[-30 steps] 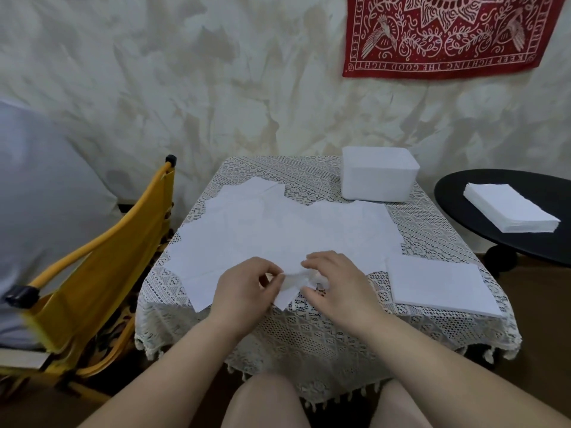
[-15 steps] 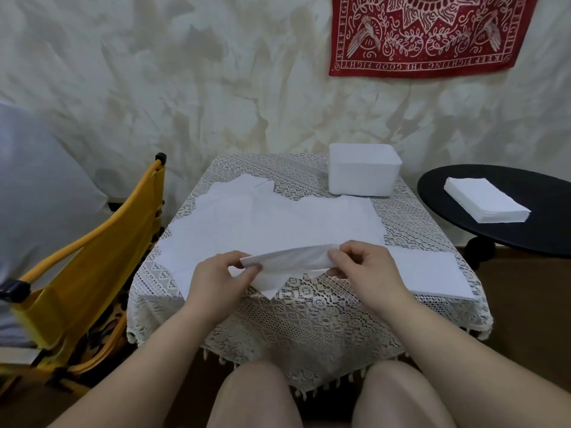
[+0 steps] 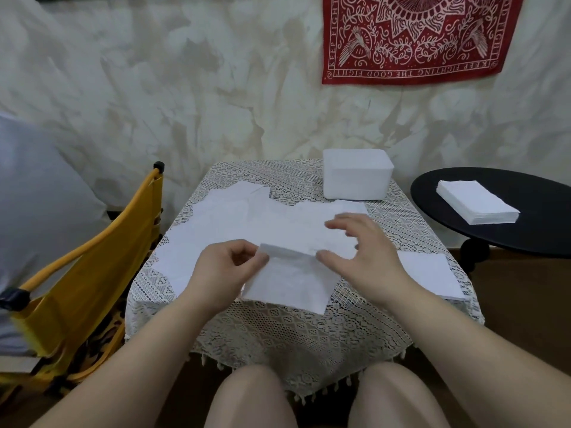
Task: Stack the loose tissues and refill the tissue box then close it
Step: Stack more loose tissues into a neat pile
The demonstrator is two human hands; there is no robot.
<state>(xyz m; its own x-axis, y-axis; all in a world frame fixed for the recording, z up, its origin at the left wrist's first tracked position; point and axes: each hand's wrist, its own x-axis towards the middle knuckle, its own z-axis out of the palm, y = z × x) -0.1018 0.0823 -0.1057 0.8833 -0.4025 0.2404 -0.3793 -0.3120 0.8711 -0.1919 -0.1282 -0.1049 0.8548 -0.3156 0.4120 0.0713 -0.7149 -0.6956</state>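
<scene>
While a thin white paper tissue (image 3: 289, 278) is pinched at its upper left corner between the thumb and curled fingers of the left hand (image 3: 227, 268), the right hand (image 3: 360, 253) is held over its right edge, fingers spread apart and gripping nothing. Just beyond the fingertips, a spread of loose white tissues (image 3: 247, 223) is seen on the lace-covered square table (image 3: 296, 329); right of the right hand's fingers, a squared white tissue stack (image 3: 431, 274) is laid. Farther beyond, a white rectangular plastic tissue box (image 3: 357, 179) is seen.
</scene>
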